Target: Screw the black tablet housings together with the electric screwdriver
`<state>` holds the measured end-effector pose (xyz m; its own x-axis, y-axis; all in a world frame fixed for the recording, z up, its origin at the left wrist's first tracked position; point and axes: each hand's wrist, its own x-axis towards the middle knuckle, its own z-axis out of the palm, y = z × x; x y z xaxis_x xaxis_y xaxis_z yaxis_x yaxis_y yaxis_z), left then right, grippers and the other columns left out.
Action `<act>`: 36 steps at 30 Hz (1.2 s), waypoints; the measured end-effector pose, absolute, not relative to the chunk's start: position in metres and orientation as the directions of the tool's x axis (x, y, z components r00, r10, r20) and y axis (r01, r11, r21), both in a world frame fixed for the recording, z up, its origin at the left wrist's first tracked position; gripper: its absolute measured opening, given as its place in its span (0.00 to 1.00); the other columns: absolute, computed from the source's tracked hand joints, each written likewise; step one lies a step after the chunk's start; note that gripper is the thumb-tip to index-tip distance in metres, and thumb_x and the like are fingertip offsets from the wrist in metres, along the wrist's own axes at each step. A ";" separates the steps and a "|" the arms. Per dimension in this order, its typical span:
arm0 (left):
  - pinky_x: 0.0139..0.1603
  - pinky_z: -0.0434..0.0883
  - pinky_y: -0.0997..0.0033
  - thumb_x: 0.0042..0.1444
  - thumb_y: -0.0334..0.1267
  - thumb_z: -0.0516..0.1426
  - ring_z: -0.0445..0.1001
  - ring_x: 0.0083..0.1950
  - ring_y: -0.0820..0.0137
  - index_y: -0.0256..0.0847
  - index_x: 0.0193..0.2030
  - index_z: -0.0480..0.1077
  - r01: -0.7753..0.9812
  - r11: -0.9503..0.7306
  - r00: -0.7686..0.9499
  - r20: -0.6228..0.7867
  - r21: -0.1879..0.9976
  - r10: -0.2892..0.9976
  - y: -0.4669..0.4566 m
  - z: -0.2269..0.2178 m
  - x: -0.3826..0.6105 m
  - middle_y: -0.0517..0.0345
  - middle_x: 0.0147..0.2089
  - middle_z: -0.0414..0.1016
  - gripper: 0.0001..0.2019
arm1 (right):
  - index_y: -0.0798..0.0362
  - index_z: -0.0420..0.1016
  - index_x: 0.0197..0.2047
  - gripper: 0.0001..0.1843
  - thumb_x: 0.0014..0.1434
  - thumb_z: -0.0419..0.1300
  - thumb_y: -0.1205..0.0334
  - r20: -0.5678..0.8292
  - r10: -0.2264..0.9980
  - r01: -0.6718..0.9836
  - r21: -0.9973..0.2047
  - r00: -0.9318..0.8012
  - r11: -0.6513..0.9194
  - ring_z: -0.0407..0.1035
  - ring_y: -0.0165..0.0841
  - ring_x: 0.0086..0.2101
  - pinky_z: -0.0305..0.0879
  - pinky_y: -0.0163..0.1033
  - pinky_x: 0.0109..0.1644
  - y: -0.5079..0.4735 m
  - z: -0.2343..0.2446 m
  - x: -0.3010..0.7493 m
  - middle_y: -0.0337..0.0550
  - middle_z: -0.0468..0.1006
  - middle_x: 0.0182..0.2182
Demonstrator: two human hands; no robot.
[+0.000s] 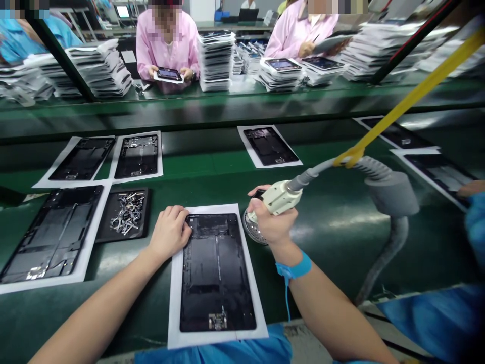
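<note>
A black tablet back frame lies on a white sheet on the green belt right in front of me. My left hand rests curled on the frame's top left corner, fingers pressed down on it. My right hand is closed round a cream electric screwdriver, held just right of the frame's top edge, above a small round metal dish. A grey hose and a yellow strap run up from the tool. A blue wrist strap sits on my right wrist.
A black tray of small metal parts lies left of the frame. More frames on white sheets lie along the belt. Another person's hand and blue sleeve are at the right. People in pink sit opposite behind stacks of sheets.
</note>
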<state>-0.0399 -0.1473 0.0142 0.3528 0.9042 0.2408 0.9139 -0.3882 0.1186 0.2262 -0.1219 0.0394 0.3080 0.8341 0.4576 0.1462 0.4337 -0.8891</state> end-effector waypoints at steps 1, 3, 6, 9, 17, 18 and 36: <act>0.48 0.68 0.55 0.59 0.30 0.52 0.71 0.50 0.54 0.38 0.48 0.73 0.918 -0.380 0.346 0.243 0.111 0.906 -0.149 0.014 -0.038 0.44 0.51 0.75 0.13 | 0.51 0.75 0.40 0.12 0.54 0.68 0.58 0.456 0.834 0.134 -0.890 0.312 0.436 0.78 0.36 0.29 0.78 0.45 0.35 -0.122 0.039 0.226 0.43 0.81 0.32; 0.49 0.68 0.55 0.59 0.29 0.52 0.71 0.51 0.54 0.38 0.47 0.73 0.925 -0.366 0.334 0.241 0.102 0.911 -0.151 0.014 -0.036 0.43 0.51 0.75 0.12 | 0.52 0.75 0.39 0.11 0.54 0.68 0.59 0.452 0.835 0.124 -0.891 0.312 0.436 0.77 0.35 0.27 0.78 0.45 0.35 -0.122 0.039 0.225 0.41 0.81 0.30; 0.49 0.68 0.55 0.58 0.29 0.52 0.70 0.51 0.54 0.38 0.46 0.72 0.927 -0.362 0.332 0.232 0.100 0.914 -0.153 0.014 -0.034 0.43 0.50 0.75 0.11 | 0.52 0.76 0.39 0.10 0.53 0.69 0.61 0.453 0.838 0.141 -0.892 0.304 0.430 0.76 0.34 0.26 0.77 0.44 0.35 -0.123 0.039 0.225 0.39 0.80 0.27; 0.49 0.68 0.56 0.59 0.29 0.52 0.70 0.50 0.55 0.37 0.46 0.72 0.915 -0.384 0.347 0.244 0.124 0.905 -0.151 0.011 -0.037 0.44 0.50 0.75 0.11 | 0.52 0.76 0.39 0.10 0.53 0.69 0.63 0.457 0.833 0.120 -0.888 0.311 0.443 0.73 0.31 0.22 0.75 0.41 0.30 -0.124 0.043 0.224 0.39 0.80 0.29; 0.49 0.69 0.56 0.61 0.32 0.52 0.70 0.48 0.57 0.39 0.47 0.73 0.867 -0.424 0.347 0.295 0.263 0.890 -0.145 0.005 -0.046 0.47 0.49 0.75 0.11 | 0.53 0.75 0.40 0.10 0.56 0.68 0.61 0.475 0.810 0.111 -0.877 0.344 0.467 0.71 0.28 0.20 0.71 0.37 0.25 -0.124 0.047 0.225 0.40 0.80 0.32; 0.48 0.69 0.56 0.61 0.32 0.52 0.70 0.48 0.57 0.39 0.47 0.73 0.864 -0.427 0.347 0.301 0.266 0.889 -0.145 0.005 -0.046 0.47 0.49 0.75 0.11 | 0.53 0.75 0.40 0.10 0.56 0.68 0.61 0.470 0.815 0.110 -0.880 0.338 0.462 0.71 0.28 0.20 0.71 0.37 0.25 -0.124 0.046 0.225 0.40 0.80 0.32; 0.47 0.70 0.56 0.61 0.31 0.53 0.70 0.48 0.57 0.39 0.46 0.74 0.855 -0.443 0.355 0.317 0.271 0.879 -0.143 0.005 -0.047 0.47 0.48 0.75 0.10 | 0.53 0.75 0.40 0.09 0.57 0.68 0.61 0.517 0.760 0.136 -0.851 0.395 0.508 0.71 0.27 0.19 0.71 0.36 0.24 -0.122 0.045 0.223 0.39 0.80 0.31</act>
